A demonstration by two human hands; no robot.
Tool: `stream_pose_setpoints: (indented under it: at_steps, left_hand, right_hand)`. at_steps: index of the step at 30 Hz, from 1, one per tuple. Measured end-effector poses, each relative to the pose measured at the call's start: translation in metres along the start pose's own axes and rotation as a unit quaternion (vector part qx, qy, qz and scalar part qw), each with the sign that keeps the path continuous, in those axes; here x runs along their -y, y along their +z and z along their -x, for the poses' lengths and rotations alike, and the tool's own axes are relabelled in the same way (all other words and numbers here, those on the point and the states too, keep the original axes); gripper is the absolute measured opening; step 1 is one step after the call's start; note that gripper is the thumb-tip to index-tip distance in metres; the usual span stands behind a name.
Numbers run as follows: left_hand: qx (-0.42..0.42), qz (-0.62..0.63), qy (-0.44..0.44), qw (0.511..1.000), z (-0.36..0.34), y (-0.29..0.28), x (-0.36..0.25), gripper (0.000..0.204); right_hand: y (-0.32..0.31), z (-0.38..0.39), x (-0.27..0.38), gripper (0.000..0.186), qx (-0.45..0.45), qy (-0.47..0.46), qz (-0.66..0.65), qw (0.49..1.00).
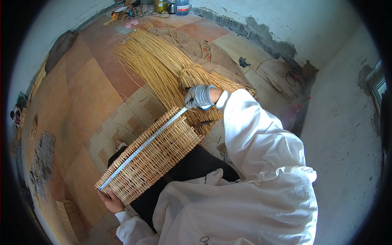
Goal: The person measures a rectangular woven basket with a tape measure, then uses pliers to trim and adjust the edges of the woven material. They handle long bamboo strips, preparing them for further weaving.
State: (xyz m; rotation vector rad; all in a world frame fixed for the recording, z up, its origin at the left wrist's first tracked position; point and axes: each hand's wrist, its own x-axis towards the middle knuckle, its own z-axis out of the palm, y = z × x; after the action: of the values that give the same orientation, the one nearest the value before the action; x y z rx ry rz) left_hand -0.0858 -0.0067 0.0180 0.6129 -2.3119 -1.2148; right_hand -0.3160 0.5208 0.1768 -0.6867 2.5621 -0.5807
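A long woven wicker basket (159,161) lies slantwise across my lap. A pale measuring tape (143,145) is stretched straight along its length, from the near left end to beyond the far right end. My left hand (112,201), bare, grips the basket's near left end close to the tape's tip; some of its fingers are hidden. My right hand (198,96), in a grey knit glove, is closed round the tape measure's case just past the other end. Under and beyond this hand lies a tied bundle of yellow wicker rods (155,53).
A dark pointed tool (204,123) lies by the basket's right end. Brown cloth (196,47) is spread under the bundle. At the back wall stand a water bottle (182,7) and a golden tin (161,5). Another woven piece (70,218) stands at lower left.
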Motion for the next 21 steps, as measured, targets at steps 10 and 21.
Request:
stream_pose_setpoints:
  at_steps: [10, 21]
  left_hand:
    - [-0.013, -0.013, -0.019, 1.000, 0.003, -0.003, -0.002, 0.060]
    - [0.001, -0.047, -0.052, 0.998, 0.006, -0.002, -0.028, 0.060]
  right_hand:
    - [0.021, 0.001, -0.005, 0.019, -0.087, -0.010, 0.071, 0.994]
    - [0.028, 0.005, -0.007, 0.015, -0.117, -0.025, 0.105, 0.987]
